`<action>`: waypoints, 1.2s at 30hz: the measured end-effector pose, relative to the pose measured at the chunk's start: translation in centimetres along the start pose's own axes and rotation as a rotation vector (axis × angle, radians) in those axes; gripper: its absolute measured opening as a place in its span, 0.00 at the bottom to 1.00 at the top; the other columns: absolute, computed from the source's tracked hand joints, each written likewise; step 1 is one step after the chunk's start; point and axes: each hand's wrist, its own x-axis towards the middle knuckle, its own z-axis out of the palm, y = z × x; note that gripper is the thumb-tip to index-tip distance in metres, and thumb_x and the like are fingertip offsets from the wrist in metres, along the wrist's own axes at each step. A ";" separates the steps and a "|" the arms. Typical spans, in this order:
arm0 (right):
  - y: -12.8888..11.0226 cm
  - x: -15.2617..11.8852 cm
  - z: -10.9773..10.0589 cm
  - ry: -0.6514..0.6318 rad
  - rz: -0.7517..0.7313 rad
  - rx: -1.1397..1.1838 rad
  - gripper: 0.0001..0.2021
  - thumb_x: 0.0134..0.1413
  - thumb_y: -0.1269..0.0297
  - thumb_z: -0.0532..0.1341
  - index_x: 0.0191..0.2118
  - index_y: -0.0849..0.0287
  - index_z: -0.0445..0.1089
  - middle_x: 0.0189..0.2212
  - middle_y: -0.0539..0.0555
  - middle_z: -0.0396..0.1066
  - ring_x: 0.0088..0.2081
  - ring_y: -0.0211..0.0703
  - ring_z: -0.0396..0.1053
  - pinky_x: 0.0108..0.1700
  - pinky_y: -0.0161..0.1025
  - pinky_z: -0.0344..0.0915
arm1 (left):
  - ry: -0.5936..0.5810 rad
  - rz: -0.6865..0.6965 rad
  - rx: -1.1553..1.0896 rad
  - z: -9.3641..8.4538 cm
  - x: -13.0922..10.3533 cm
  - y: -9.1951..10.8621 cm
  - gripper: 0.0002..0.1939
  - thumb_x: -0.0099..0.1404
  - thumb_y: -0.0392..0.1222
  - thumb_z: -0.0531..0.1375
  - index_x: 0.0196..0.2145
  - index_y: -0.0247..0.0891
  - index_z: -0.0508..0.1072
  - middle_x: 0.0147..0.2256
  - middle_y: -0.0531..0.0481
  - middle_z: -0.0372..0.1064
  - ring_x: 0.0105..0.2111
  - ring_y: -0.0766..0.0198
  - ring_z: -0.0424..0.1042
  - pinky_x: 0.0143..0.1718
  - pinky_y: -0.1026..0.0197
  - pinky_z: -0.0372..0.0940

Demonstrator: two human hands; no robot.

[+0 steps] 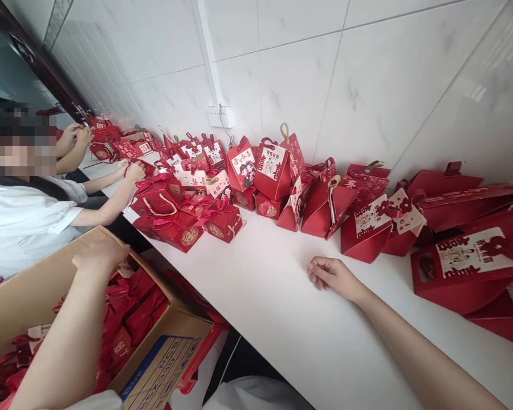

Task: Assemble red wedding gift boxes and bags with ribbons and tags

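My left hand (100,254) is over the far edge of a cardboard box (171,347) at lower left, its fingers smeared and partly hidden. Red gift boxes with ribbons (132,307) fill much of that box. On the white table (265,279), my right hand (330,277) rests with its fingers curled, nothing visible in them. Beyond it a red gift box with a white card (367,225) stands among others along the wall. Red boxes with gold round emblems (188,236) sit near the table's left edge.
To the left, a person in a white top (29,213) holds both hands over the table at red packaging. Another person's hands (79,135) are farther back. A white socket (220,117) is on the tiled wall. A red stool (196,364) shows beside the cardboard box.
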 end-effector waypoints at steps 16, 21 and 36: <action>0.1 0.6 0.1 0.032 -0.051 0.000 0.19 0.60 0.48 0.56 0.31 0.60 0.67 0.23 0.49 0.68 0.20 0.34 0.66 0.20 0.32 0.59 | -0.089 0.551 0.189 0.1 -1.2 21.0 0.43 0.51 0.73 0.55 0.49 0.31 0.72 0.51 0.30 0.69 0.46 0.40 0.72 0.44 0.51 0.65; -0.4 0.6 0.0 0.030 -0.055 -0.014 0.17 0.60 0.49 0.55 0.30 0.59 0.66 0.23 0.48 0.67 0.18 0.33 0.64 0.20 0.32 0.59 | -0.215 0.813 -0.112 1.5 -3.3 21.1 0.46 0.52 0.69 0.59 0.60 0.36 0.62 0.57 0.36 0.65 0.55 0.44 0.67 0.52 0.53 0.63; -6.5 -2.3 -3.1 0.056 -0.053 -0.086 0.20 0.62 0.44 0.52 0.36 0.57 0.65 0.21 0.46 0.66 0.18 0.34 0.63 0.24 0.34 0.60 | -0.750 1.305 -0.462 -0.5 -10.7 27.0 0.31 0.60 0.55 0.62 0.59 0.46 0.65 0.59 0.45 0.65 0.58 0.56 0.65 0.59 0.53 0.59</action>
